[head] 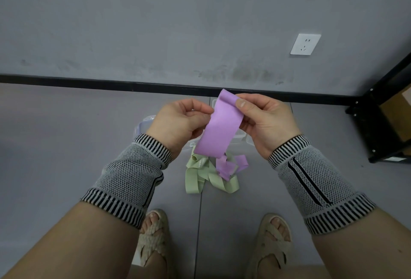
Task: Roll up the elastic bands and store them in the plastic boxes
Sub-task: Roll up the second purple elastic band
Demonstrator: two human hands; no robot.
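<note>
Grey floor (66, 145), one seam running toward the wall. Below the hands lie a green band (200, 181) and purple band (229, 166), loosely tangled and touching. Behind the hands, clear boxes (142, 126), largely hidden. Black rack (378, 127) stands right of the right hand.

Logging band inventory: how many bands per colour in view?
Purple band: 1, one end held up by both hands, its tail heaped on the floor
Green bands: tangled on the floor; looks like 1, cannot tell for sure
Total: 2 at least
</note>
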